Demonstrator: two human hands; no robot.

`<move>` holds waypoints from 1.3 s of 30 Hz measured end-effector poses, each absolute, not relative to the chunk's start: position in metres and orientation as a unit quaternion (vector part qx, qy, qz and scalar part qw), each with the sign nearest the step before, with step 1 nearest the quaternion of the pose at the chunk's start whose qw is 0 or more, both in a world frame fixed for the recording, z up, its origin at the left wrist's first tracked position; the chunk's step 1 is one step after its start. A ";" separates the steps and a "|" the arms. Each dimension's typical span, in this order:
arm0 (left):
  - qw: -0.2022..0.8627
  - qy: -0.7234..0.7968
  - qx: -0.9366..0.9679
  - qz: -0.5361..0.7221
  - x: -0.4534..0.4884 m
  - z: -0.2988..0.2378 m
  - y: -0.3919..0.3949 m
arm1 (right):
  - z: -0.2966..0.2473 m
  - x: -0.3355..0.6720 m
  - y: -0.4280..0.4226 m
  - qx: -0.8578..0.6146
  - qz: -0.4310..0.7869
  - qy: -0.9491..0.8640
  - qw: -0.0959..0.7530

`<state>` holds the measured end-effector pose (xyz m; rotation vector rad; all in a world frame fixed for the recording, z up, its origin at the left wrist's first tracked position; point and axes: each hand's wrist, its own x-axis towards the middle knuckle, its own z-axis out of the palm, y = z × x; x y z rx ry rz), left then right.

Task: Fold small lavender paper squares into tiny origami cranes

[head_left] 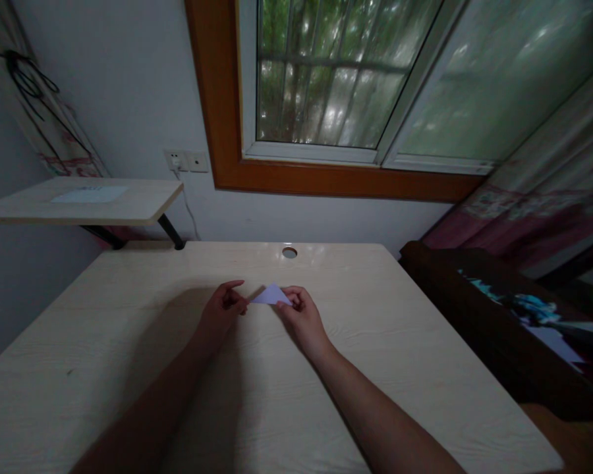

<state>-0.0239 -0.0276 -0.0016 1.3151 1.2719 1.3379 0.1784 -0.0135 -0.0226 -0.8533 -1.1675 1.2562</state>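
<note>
A small folded piece of white paper [271,295], triangular in outline, is held just above the pale wooden desk [128,355]. My left hand [222,311] pinches its left tip with thumb and finger, the index finger raised. My right hand [300,316] grips the paper's right end with curled fingers. Both forearms reach in from the near edge of the desk.
A round cable hole [289,252] sits near the desk's far edge. A raised side shelf [79,201] with a sheet on it stands at the left. A wall socket [186,160] and a window [336,79] are behind. Dark furniture [499,329] lies to the right.
</note>
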 end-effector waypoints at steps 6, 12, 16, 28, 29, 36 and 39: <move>0.314 0.521 0.588 0.533 -0.026 -0.004 -0.031 | -0.022 0.178 -0.013 -0.369 0.541 -0.495 0.571; 0.167 0.453 0.730 0.484 -0.019 -0.006 -0.036 | -0.019 0.178 -0.014 -0.349 0.558 -0.518 0.546; 0.139 0.445 0.755 0.461 -0.021 -0.008 -0.035 | -0.015 0.178 -0.016 -0.337 0.571 -0.534 0.525; 0.220 0.479 0.736 0.424 -0.023 -0.003 -0.035 | -0.007 0.182 -0.024 -0.373 0.488 -0.619 0.489; 0.239 0.482 0.730 0.420 -0.023 -0.002 -0.035 | -0.007 0.182 -0.024 -0.377 0.463 -0.634 0.490; 0.300 0.506 0.704 0.399 -0.021 -0.003 -0.038 | -0.007 0.182 -0.022 -0.378 0.396 -0.673 0.497; 0.280 0.500 0.723 0.386 -0.021 -0.004 -0.038 | -0.007 0.182 -0.023 -0.375 0.377 -0.694 0.485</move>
